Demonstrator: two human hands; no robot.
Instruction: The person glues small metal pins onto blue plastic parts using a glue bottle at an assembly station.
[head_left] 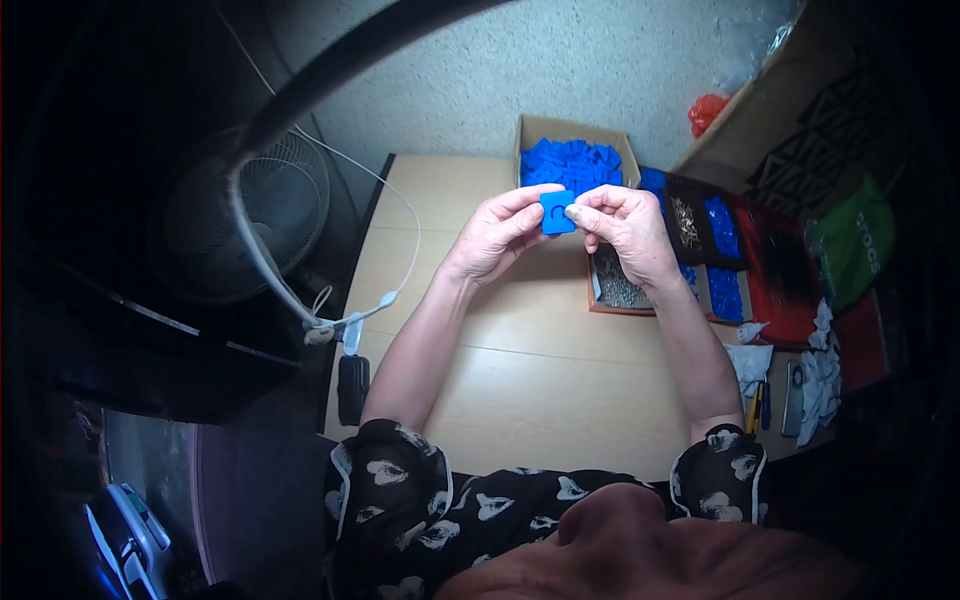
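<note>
Above the table, a small blue square plastic piece [553, 225] with a dark curved groove or mark on its face is pinched between both my hands. The fingers and thumb of my left hand [492, 238] are closed on its left edge. My right hand [632, 232] grips its right edge, with the thumb on the front near the curved mark. Just behind my hands stands a cardboard box [578, 130] full of similar blue pieces [572, 165]. Under my right wrist are small silvery metal parts [618, 284] in a shallow orange-edged tray [630, 309].
Right of my hands, compartments hold gold-coloured parts [687, 222] and small blue parts [722, 228]. A green bag [858, 245] and crumpled white paper [820, 385] lie further right. A fan [270, 215] stands left of the wooden table [520, 390]; a black object [352, 390] lies on its left edge.
</note>
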